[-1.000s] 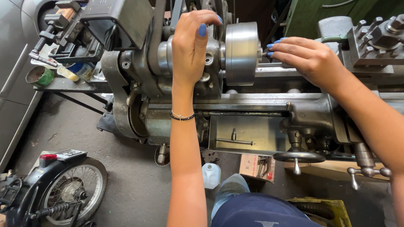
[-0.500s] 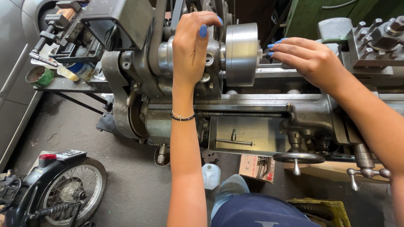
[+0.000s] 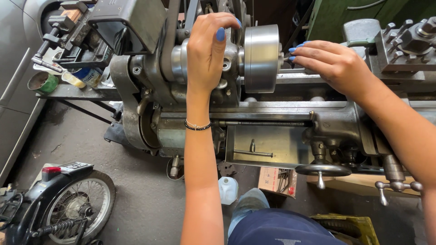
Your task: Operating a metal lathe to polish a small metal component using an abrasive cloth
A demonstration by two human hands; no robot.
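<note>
Your left hand [image 3: 206, 54] is draped over the lathe headstock [image 3: 181, 59], fingers curled down around its top and gripping the casting just left of the round steel chuck [image 3: 261, 58]. Your right hand [image 3: 334, 63] lies flat on the lathe bed [image 3: 281, 109] to the chuck's right, fingers stretched out narrow and together, holding nothing — their tips touch, or very nearly touch, the middle of the chuck's face. The chuck's axis runs left to right along the bed, so it points straight at your right fingertips; that hand is the nearer one to the face. Below you sit the handwheel [image 3: 322, 170] and a motorcycle wheel [image 3: 75, 204] on the floor.
</note>
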